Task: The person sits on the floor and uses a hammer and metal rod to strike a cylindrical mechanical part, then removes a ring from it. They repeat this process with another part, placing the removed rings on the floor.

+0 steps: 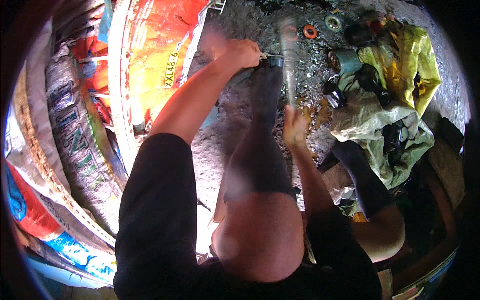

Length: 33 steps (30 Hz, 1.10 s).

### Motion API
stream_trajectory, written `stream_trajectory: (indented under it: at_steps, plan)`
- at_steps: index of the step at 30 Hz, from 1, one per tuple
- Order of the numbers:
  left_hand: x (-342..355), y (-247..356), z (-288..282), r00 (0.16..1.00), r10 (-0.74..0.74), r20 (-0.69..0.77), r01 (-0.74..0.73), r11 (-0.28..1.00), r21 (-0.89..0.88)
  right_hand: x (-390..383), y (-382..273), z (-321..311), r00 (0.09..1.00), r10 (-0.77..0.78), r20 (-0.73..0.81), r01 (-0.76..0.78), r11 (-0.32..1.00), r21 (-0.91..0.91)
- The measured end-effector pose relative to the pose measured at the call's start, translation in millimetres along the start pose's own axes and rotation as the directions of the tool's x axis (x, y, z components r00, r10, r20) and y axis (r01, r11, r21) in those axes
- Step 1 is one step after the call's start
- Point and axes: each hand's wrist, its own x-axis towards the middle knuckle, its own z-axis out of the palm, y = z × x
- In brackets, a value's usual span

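My left hand (245, 54) is closed at the top middle, beyond my sock-covered foot. A thin metal rod (270, 55) sticks out of its fist to the right, just above a small dark block (275, 61) by my toes. My right hand (296, 127) is wrapped round the lower end of a long, pale, bar-like tool (289, 70). Motion blurs this tool, so its head and exact kind cannot be made out. It stands upright in the picture, to the right of the block. My fingers hide most of what the left hand grips.
On the dirty, wet ground lie an orange ring (310, 32) and a pale wheel-like ring (333, 23). To the right are a teal cylindrical part (344, 61), a yellow sack (417, 55) and a pale woven sack (370, 122) with dark parts. Printed sacks (155, 60) line the left.
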Motion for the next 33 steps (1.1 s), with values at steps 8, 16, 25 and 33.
stream_trajectory:
  at_steps: [8, 16, 25, 33]
  plan:
    - [12.5, -20.8, 26.1, 0.988, -0.101, -0.114, 0.104, 0.994, 0.022, 37.3, -134.8, -74.1, 0.963, -0.015, -0.268, 0.242, 0.481, 0.842]
    - [15.6, -1.6, 14.1, 0.999, -0.032, -0.016, 0.034, 0.993, 0.114, 4.5, -1.4, -4.1, 1.0, -0.009, 0.01, 0.009, 0.999, -0.03]
    - [7.6, -26.9, 19.4, 0.994, 0.027, -0.103, -0.021, 0.998, 0.065, 26.8, -152.5, -57.6, 0.949, -0.203, -0.241, 0.314, 0.545, 0.777]
    - [17.2, -34.5, 43.5, 0.806, 0.298, -0.512, -0.278, 0.953, 0.118, -5.9, -39.7, -22.3, 0.999, 0.02, -0.047, 0.007, 0.86, 0.51]
